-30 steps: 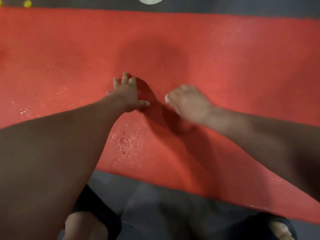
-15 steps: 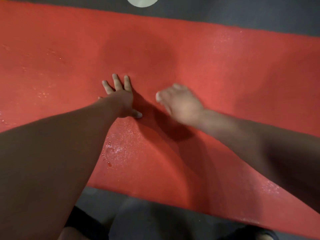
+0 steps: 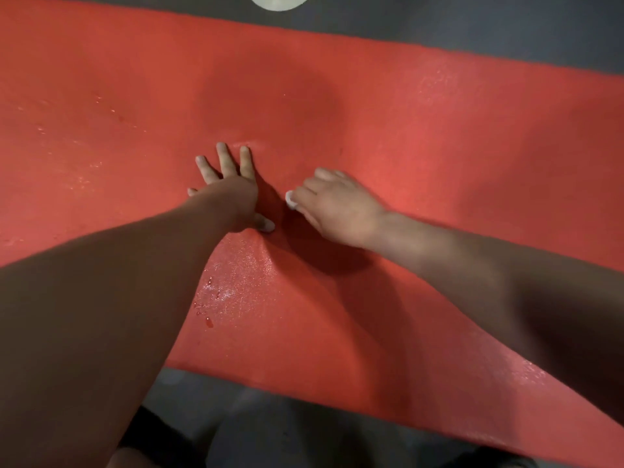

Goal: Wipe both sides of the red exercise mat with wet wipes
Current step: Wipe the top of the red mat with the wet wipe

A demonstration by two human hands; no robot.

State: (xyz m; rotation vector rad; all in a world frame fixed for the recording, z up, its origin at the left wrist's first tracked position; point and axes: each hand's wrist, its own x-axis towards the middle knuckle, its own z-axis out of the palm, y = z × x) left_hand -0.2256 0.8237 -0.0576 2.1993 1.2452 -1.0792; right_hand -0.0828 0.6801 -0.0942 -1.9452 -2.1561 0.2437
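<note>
Looking down through the head camera, I see the red exercise mat [image 3: 439, 130] lying flat on a dark grey floor [image 3: 506, 21], running across the frame from 9 o'clock to 3 o'clock. The left hand [image 3: 233, 194] sits just left of centre, palm down, fingers straight and spread, pressing on the mat. Just beside it, toward 3 o'clock, the right hand [image 3: 334, 207] has its fingers curled over a wet wipe [image 3: 290, 199]; only a small white corner shows at the fingertips, touching the mat. Water droplets [image 3: 233, 285] glisten toward 6 o'clock from the left hand, near the mat's close edge. A pale round object [image 3: 278, 1] is cut off at 12 o'clock, on the floor beyond the mat.

I judge the wet surface to be the main hazard: the bracing palm could skid on it. A hard push could also wrinkle the soft mat between the hands, and the small balled wipe could slide out from under the fingers. I cannot tell which side faces up
</note>
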